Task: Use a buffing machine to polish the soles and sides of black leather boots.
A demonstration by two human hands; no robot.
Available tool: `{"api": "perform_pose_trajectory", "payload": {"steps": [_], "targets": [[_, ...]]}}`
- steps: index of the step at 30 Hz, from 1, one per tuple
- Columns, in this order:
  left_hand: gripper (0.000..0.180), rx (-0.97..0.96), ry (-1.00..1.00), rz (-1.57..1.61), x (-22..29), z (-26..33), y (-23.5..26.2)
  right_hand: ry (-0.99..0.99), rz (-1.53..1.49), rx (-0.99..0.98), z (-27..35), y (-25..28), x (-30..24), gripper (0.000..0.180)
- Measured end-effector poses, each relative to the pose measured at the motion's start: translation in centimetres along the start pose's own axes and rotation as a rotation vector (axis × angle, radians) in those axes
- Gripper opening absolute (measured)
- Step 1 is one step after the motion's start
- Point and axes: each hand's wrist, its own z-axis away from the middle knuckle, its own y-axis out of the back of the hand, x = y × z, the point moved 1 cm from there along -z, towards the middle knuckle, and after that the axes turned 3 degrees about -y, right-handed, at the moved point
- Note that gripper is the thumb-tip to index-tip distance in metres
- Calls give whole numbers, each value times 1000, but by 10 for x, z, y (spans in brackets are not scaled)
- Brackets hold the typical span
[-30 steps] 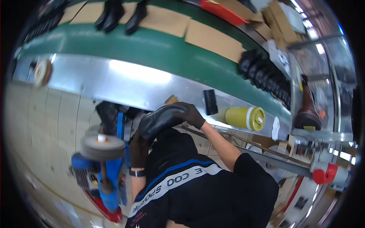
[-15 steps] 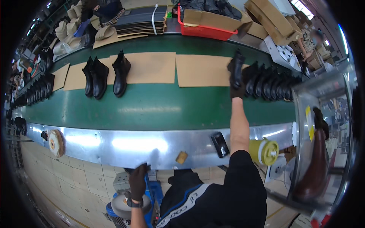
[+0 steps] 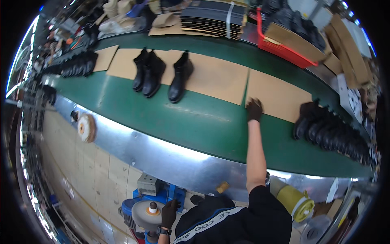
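Note:
My right hand (image 3: 255, 109), in a dark glove, reaches over the green bench to the near left corner of a cardboard sheet (image 3: 280, 95). Its fingers stretch out over the sheet, and nothing shows in them. A tight row of black ankle boots (image 3: 325, 128) stands to its right. Left of it, a single black boot (image 3: 180, 77) and a close pair of black boots (image 3: 149, 73) stand partly on another cardboard sheet (image 3: 219, 79). My left hand (image 3: 170, 212), also gloved, hangs low beside a grey grinding wheel (image 3: 147, 214), fingers loosely apart and holding nothing I can see.
A metal ledge (image 3: 162, 152) edges the green bench (image 3: 203, 122), with a pale round buffing wheel (image 3: 86, 128) and a small tan block (image 3: 222, 187). An olive jug (image 3: 298, 203) stands beside my right arm. A red crate (image 3: 288, 53) and stacked dark sheets (image 3: 211, 18) stand behind.
My right hand has let go of the black boot at the right-hand row and moved left to the cardboard. The view has turned and tilted. My left hand stays low, beside the grinding wheel.

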Motion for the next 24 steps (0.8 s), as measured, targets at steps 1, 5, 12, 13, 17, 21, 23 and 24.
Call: {"api": "perform_pose_trajectory", "payload": {"steps": [1, 5, 12, 13, 17, 21, 23, 24], "targets": [[28, 1, -109, -127, 0, 6, 2, 24, -60, -150, 31, -81, 6, 29], [29, 100, 106, 219, 21, 8, -1, 160, 683, -470, 55, -271, 33, 85], [32, 247, -131, 138, 21, -22, 10, -23, 404, -288, 42, -312, 25, 87], [32, 277, -131, 187, 29, -35, 11, -26, 223, -335, 46, -305, 28, 81], [47, 322, -338, 646, 68, -72, 19, 214, 160, -754, 194, -258, -5, 72], [64, 424, -777, 363, 95, -77, 26, 249, 480, -1065, 332, -160, -39, 58], [41, 447, -867, 152, 64, -71, 24, 722, 670, -1043, 387, -114, -62, 83], [41, 457, -868, 179, 45, -57, 24, 641, 789, -1218, 398, -100, -87, 94]]}}
